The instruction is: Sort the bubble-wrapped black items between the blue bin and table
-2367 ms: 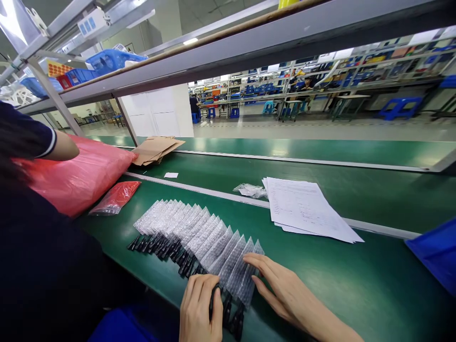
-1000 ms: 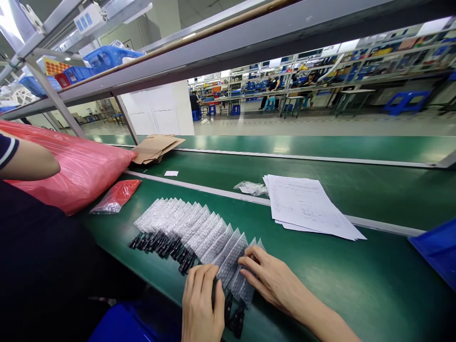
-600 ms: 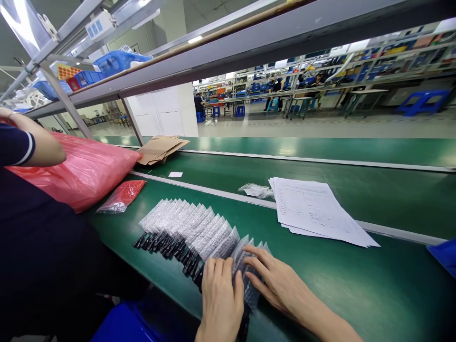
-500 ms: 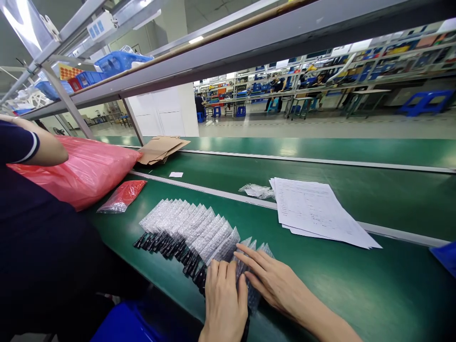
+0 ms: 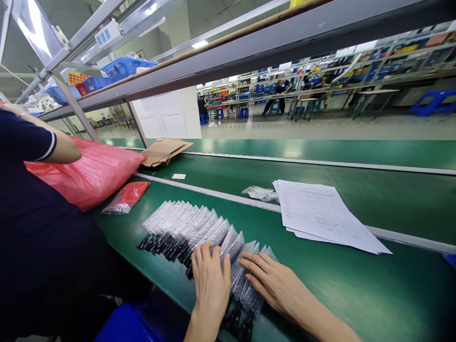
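Note:
A slanting row of bubble-wrapped items (image 5: 185,219), black ends toward the near edge, lies overlapping on the green bench (image 5: 356,294). My left hand (image 5: 211,278) rests with fingers apart on packets at the row's near right part. Beside it, my right hand (image 5: 274,280) lies with spread fingers on the last few packets (image 5: 251,292) at the right end. Black ends of those packets show between my wrists. Neither hand is wrapped round a packet.
Paper sheets (image 5: 320,213) and a clear plastic bag (image 5: 261,193) lie beyond the row. A small red bag (image 5: 128,195), a large pink bag (image 5: 103,171) and cardboard (image 5: 166,151) are left. A person in dark clothing (image 5: 42,228) stands at the left. A shelf (image 5: 228,52) crosses above.
My left hand has shifted left along the row, uncovering black ends between my hands. My right hand stays nearly where it was. The view has moved slightly.

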Motion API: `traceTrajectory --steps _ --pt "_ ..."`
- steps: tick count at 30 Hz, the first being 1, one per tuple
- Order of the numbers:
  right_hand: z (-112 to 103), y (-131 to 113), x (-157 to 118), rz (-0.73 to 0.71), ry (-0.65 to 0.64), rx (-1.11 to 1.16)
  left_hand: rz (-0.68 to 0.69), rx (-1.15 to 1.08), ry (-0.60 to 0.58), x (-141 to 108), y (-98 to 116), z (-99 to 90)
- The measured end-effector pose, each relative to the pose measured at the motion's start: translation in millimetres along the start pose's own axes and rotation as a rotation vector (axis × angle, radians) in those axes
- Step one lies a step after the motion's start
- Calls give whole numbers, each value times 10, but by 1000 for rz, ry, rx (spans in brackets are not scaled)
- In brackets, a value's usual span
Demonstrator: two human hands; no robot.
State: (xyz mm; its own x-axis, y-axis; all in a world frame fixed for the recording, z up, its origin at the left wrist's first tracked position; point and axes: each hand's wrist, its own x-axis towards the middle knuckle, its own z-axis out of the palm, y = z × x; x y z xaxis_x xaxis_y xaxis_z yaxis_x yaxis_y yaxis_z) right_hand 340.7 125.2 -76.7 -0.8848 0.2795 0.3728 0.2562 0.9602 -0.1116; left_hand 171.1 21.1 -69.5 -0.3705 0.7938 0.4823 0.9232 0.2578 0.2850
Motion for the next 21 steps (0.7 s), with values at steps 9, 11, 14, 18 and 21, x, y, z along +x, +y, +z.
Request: traceTrajectory --steps 9,11,14,18,21 --pt "-10 -31 -119 121 118 74 -96 -20 -86 149 -66 -3" --pt "-3 -64 -262 404 209 188 -119 -71 -148 223 -78 -42" --pt "41 -120 -493 817 177 487 -101 -147 -338 372 -126 -127" --pt "61 -137 -614 873 23 675 -102 -380 -570 540 -189 -236" --pt "-33 -34 -581 856 -6 642 -252 -725 -691 558 -157 -268"
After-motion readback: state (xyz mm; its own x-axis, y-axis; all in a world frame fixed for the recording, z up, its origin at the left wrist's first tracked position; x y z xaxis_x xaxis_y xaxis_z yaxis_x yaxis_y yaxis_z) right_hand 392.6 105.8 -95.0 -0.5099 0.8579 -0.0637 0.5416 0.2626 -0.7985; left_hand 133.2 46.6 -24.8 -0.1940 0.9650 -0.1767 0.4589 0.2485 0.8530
